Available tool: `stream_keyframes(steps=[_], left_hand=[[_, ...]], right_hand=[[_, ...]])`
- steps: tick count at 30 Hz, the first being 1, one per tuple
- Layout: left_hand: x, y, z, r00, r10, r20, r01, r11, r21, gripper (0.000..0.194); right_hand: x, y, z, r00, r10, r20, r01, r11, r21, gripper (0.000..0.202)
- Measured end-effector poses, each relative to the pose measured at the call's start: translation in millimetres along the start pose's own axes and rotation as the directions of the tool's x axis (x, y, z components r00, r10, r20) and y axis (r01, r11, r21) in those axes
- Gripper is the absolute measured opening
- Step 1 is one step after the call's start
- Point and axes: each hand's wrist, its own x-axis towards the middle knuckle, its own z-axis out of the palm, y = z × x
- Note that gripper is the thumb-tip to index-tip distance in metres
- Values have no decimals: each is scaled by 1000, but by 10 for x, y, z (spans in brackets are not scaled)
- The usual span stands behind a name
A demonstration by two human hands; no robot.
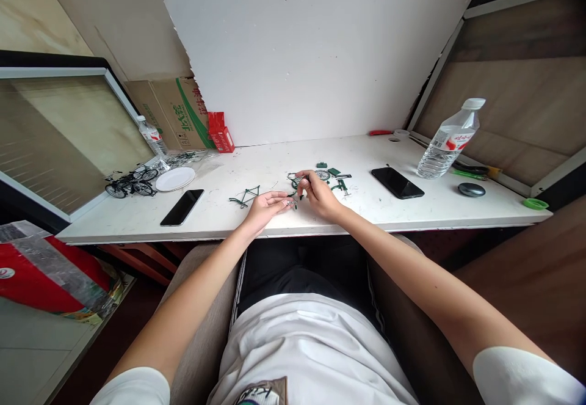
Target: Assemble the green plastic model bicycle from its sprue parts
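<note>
Green frame (247, 195) lies on the white desk (215, 217), toward the front edge; places below are taken from it. Left hand (266, 207) is just right of the frame, thumb against fingertips, pinching a small part (292, 203), metallic with a bit of green, its exact form too small to make out. The part is thus a little right of the frame, between the two hands. Right hand (320, 197) is farther right of the frame, fingers curled, thumb and forefinger drawn close; cannot tell whether they pinch anything.

Right of the frame and slightly back: a spoked wheel (323, 175), partly hidden by the right hand, with green pieces (334, 171) scattered near it. Well right of the frame: black phone (397, 182), then an upright bottle (449, 142) with a red and white label, a dark oval thing (471, 190), and a green ring (535, 204) farthest out.

Left of the frame: silver-edged phone (182, 207), dark face up; white plate (175, 179) behind that; dark bikes (130, 184) bunched farther left. Back and left of the frame: second bottle (152, 139), carton (167, 112), red box (221, 133). Tall white board (315, 57) stands behind the frame; red handle (381, 132) lies back and right of it
</note>
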Motion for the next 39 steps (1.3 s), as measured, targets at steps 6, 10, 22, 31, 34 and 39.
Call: stream_keyframes(steps=[6,10,22,31,34,39], left_hand=[[-8,2,9,1000,-18,3,18,1000,-2,38],[-16,16,22,1000,-11,-3,11,1000,3,37],[39,-89,27,977,125,-174,-108,989,106,38],[86,-75,-182,897,411,-160,-313,849,427,28],[81,-123,-183,890,444,-102,-336,791,510,26],[61,-151,-138,897,435,-83,-327,778,537,21]], right_hand=[[-3,-56,34,984,-144,-106,126,979,-163,52],[-8,-73,85,974,-178,-137,160,978,-138,41],[-26,-14,128,955,-248,-164,234,967,-101,14],[-46,61,164,955,-275,-114,249,948,-200,15],[-61,54,185,956,-279,-94,251,940,-232,14],[-73,42,204,966,-244,-82,215,941,-261,19]])
